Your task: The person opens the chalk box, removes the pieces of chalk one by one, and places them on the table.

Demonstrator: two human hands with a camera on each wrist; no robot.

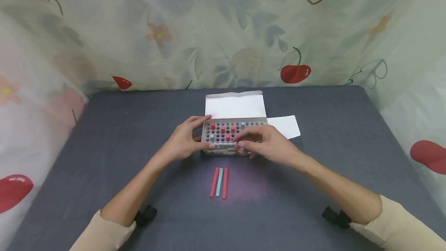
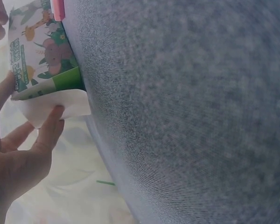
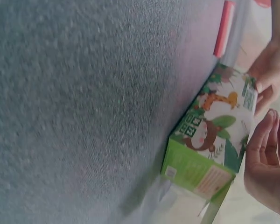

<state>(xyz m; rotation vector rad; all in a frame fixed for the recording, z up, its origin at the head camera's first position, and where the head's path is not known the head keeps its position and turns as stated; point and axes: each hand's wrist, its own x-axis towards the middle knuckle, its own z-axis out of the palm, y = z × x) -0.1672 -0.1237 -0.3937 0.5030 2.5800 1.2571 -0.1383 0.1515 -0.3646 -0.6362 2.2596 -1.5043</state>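
Note:
An open cardboard chalk box with cartoon animals on its front holds a tray of round holes. Several pink and light blue chalk sticks poke up from the holes, among them a pink chalk. My left hand holds the box's left end, thumb at the front and a finger by the back corner. Over the right half of the box is my right hand, its thumb and fingertips close together at the front edge. Whether anything is between them is hidden. Two pink chalks and a blue chalk lie before the box.
The white lid is folded back behind the box, and a white side flap sticks out to the right. A dark grey cloth covers the table. Patterned curtains hang behind and beside it.

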